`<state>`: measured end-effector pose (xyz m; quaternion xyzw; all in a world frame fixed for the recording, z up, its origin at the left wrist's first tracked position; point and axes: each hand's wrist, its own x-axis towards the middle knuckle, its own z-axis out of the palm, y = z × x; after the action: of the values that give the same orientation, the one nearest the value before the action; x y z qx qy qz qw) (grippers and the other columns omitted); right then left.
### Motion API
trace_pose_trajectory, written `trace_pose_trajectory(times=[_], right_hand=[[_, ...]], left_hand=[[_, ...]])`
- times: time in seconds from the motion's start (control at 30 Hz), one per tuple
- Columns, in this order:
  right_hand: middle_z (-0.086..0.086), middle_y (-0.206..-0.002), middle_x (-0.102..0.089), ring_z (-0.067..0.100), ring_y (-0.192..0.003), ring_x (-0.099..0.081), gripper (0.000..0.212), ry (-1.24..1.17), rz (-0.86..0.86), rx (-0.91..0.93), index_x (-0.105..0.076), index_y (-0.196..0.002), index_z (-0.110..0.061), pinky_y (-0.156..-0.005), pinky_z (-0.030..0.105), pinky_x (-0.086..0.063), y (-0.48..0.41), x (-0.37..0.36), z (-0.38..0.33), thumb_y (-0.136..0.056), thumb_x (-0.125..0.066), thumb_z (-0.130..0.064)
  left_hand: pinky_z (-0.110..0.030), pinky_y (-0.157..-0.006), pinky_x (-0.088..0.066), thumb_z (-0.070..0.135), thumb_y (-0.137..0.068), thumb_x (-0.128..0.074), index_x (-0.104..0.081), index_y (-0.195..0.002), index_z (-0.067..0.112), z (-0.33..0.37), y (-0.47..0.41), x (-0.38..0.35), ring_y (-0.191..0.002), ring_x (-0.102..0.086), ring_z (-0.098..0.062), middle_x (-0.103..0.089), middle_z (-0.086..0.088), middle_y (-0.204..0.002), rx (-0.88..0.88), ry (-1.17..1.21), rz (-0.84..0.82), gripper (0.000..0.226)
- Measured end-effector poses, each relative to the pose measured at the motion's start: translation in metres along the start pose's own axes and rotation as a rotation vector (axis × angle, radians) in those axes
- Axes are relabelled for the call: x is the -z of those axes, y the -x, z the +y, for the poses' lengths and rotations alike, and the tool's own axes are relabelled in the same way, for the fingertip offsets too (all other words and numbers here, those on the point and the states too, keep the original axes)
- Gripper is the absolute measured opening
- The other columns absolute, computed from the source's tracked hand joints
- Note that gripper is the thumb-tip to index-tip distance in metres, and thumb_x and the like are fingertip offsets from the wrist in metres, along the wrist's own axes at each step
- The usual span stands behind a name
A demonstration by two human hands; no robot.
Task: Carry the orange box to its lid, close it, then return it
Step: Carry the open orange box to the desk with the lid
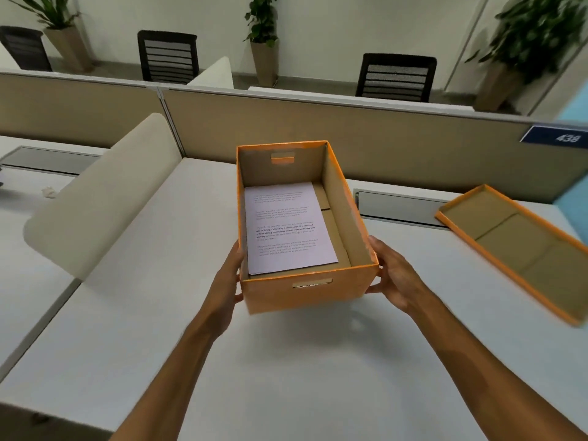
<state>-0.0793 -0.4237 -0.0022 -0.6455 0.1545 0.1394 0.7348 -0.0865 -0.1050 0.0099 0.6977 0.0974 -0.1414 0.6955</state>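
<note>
The orange box [331, 289] is open-topped and held up above the white desk [286, 377]. A printed sheet of paper [288, 227] lies flat on its cardboard floor. My left hand [227, 284] presses against the box's left side and my right hand [394, 275] grips its right side near the front corner. The orange lid [521, 246] lies upside down on the desk at the right, its brown inside facing up, well apart from the box.
A beige curved divider [105, 198] stands on the desk at the left. A tan partition wall [350, 135] with a blue number plate [555, 136] runs behind. A grey cable tray [397, 208] sits between box and lid. Chairs and potted plants stand beyond.
</note>
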Motion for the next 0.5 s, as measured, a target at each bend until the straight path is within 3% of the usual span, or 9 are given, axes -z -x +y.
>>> trace_pose_trajectory(times=[0.2, 0.37, 0.5], right_hand=[[-0.005, -0.121, -0.071, 0.027, -0.114, -0.063, 0.051, -0.051, 0.091, 0.015, -0.068, -0.118, -0.047, -0.079, 0.063, -0.057, 0.078, 0.027, 0.03, -0.074, -0.062, -0.072], [-0.007, -0.117, -0.072, 0.025, -0.113, -0.064, 0.044, -0.082, 0.141, 0.039, -0.066, -0.121, -0.047, -0.076, 0.059, -0.059, 0.128, 0.046, 0.061, -0.083, -0.058, -0.068], [-0.007, -0.117, -0.072, 0.025, -0.113, -0.064, 0.048, -0.104, 0.198, 0.036, -0.065, -0.122, -0.047, -0.078, 0.061, -0.058, 0.16, 0.051, 0.081, -0.08, -0.06, -0.07]], left_hand=[[-0.038, -0.087, -0.051, 0.086, -0.078, -0.04, -0.047, -0.13, 0.067, -0.019, 0.049, -0.037, -0.125, -0.055, -0.01, -0.062, 0.034, -0.128, 0.023, -0.003, -0.051, 0.056], [-0.061, -0.106, -0.042, 0.08, -0.082, -0.04, -0.046, -0.136, 0.062, -0.033, 0.078, -0.054, -0.134, -0.05, -0.024, -0.054, 0.017, -0.146, 0.044, -0.029, -0.103, 0.057], [-0.063, -0.107, -0.04, 0.076, -0.085, -0.04, -0.046, -0.138, 0.058, -0.043, 0.094, -0.062, -0.135, -0.05, -0.026, -0.053, 0.014, -0.147, 0.052, -0.053, -0.17, 0.056]])
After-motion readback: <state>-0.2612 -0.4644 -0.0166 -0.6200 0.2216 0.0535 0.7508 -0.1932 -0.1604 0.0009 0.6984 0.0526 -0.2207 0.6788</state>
